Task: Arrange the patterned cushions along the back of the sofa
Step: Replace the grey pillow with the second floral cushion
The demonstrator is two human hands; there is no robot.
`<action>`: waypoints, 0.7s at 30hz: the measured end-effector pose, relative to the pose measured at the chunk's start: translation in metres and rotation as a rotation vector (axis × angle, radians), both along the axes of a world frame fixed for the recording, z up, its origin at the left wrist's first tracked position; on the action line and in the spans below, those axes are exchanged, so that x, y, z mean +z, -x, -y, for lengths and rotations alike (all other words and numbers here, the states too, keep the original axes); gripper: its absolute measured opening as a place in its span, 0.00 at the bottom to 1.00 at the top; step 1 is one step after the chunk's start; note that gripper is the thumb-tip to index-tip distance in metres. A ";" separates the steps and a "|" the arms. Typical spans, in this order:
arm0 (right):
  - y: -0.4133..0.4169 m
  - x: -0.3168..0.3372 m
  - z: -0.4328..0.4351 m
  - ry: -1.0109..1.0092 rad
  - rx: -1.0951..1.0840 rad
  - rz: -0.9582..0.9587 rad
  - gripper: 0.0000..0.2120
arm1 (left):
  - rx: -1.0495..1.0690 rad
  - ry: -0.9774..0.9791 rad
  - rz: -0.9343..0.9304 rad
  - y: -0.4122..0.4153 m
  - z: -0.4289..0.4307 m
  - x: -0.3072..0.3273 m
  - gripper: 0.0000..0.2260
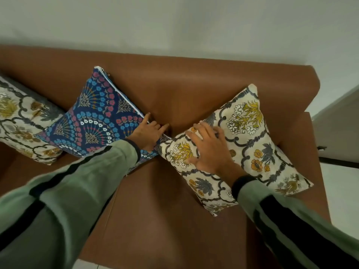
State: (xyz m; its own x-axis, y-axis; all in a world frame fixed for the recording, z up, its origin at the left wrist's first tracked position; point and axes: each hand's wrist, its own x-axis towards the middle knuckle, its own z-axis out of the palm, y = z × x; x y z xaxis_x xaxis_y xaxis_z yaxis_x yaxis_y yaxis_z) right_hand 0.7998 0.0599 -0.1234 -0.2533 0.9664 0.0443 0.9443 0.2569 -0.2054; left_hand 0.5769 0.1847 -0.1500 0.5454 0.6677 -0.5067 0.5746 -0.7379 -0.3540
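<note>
Cream cushion [21, 121] at far left against the sofa [174, 191] back, overlapped by blue cushion [101, 115]. Left hand [148, 133] loosely curled at blue cushion's lower edge, grip unclear. Right hand [208, 150] spread flat, open, on right cushion [252, 144].

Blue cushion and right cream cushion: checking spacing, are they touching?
Touching. The head view shows the blue cushion with its lower corner meeting the right cream cushion beside the left hand.

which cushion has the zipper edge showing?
The blue cushion in the middle; its white zipper edge faces the sofa back. Both cream floral cushions show none.
</note>
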 end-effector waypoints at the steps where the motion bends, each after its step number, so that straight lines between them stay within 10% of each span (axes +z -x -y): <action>1: -0.001 -0.012 -0.002 0.061 0.001 0.100 0.38 | -0.008 -0.017 -0.009 0.005 0.001 0.000 0.39; 5: -0.020 -0.044 0.003 0.085 -0.029 0.213 0.42 | -0.015 -0.023 0.071 0.034 0.006 0.010 0.20; 21: 0.004 -0.038 0.000 -0.001 -0.101 0.225 0.37 | -0.005 -0.095 0.287 0.036 0.041 -0.013 0.33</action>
State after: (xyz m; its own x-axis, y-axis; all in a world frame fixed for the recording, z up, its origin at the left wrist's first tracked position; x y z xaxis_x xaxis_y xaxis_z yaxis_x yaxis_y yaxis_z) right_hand 0.7955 0.0597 -0.1615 -0.1589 0.9873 -0.0014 0.9872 0.1589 0.0133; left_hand 0.5409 0.1441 -0.1627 0.6610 0.7013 -0.2668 0.6573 -0.7127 -0.2451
